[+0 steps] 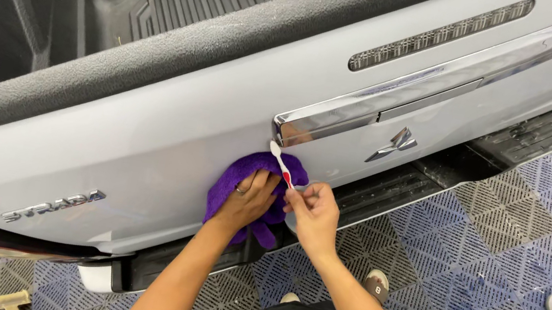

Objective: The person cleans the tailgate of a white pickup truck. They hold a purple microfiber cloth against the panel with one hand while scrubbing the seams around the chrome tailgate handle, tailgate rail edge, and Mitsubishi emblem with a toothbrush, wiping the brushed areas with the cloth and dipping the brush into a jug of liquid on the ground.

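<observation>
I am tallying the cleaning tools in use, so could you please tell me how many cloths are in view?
1. The purple cloth is pressed against the silver tailgate under the left hand, just below the chrome handle. Others may be hidden.

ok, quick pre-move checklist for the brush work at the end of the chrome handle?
1. Toothbrush gripped: ok, right hand pinches the lower end of its handle.
2. Bristle end at the target: ok, the head sits at the left end of the chrome handle trim; actual contact cannot tell.
3. Purple cloth in place: ok, left hand presses it flat on the tailgate just below the trim end.
4. Cloth under the brush: ok, the brush shaft crosses its upper right edge.
5. Dirt left in the trim seam: cannot tell, too small to see.
6. Emblem clear of both hands: ok, apart to the right.
</observation>
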